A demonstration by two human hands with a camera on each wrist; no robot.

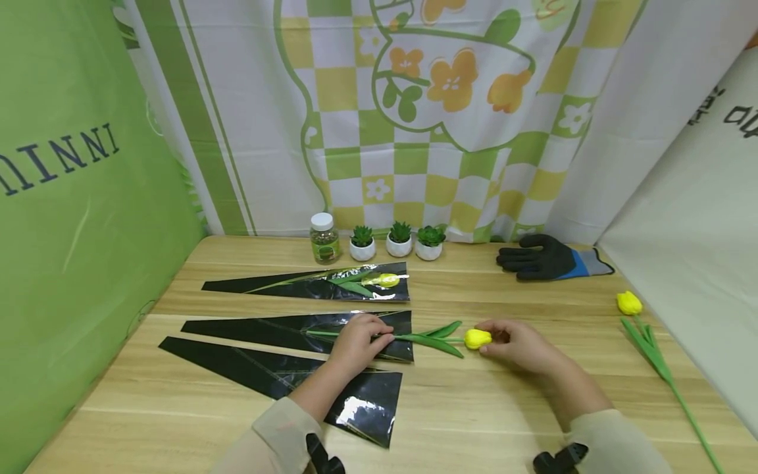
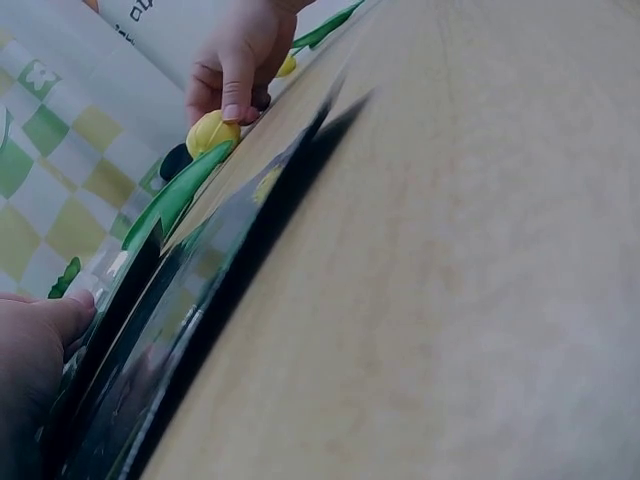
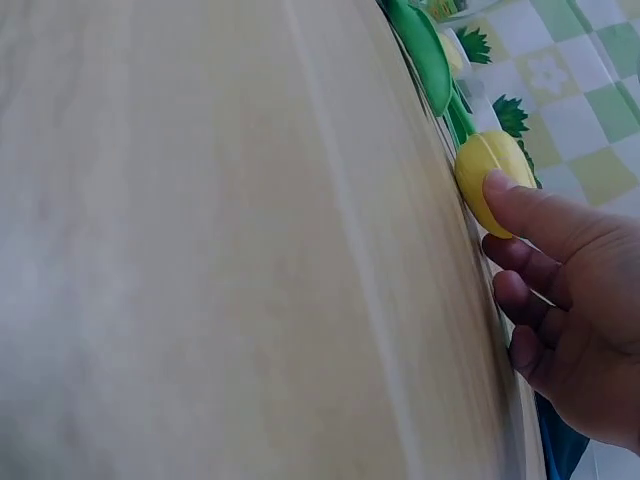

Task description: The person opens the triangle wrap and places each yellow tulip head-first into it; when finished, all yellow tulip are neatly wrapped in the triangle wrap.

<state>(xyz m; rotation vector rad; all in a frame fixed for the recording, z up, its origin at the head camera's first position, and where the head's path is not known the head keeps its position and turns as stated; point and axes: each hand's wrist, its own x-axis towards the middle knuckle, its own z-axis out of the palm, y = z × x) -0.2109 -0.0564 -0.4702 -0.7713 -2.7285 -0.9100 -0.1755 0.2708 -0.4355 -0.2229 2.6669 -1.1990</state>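
A yellow artificial tulip [image 1: 477, 339] lies lengthwise, its green stem running into the middle black-backed clear flower sleeve [image 1: 237, 327]. My right hand [image 1: 521, 343] pinches the bloom between thumb and fingers; the right wrist view shows the thumb on the yellow petals [image 3: 487, 170]. At the sleeve's wide end, my left hand [image 1: 360, 342] pinches the clear film, its thumb [image 2: 70, 315] in sight in the left wrist view. The green leaves [image 1: 435, 340] and bloom lie outside the sleeve. Part of the stem is hidden under the left hand.
Behind lies a sleeve [image 1: 296, 283] with a yellow tulip inside; another sleeve [image 1: 367, 401] lies in front. A loose tulip [image 1: 654, 359] is at the right edge. Along the back stand a jar [image 1: 324, 240], small potted plants [image 1: 399, 243] and a black-and-blue glove [image 1: 547, 258].
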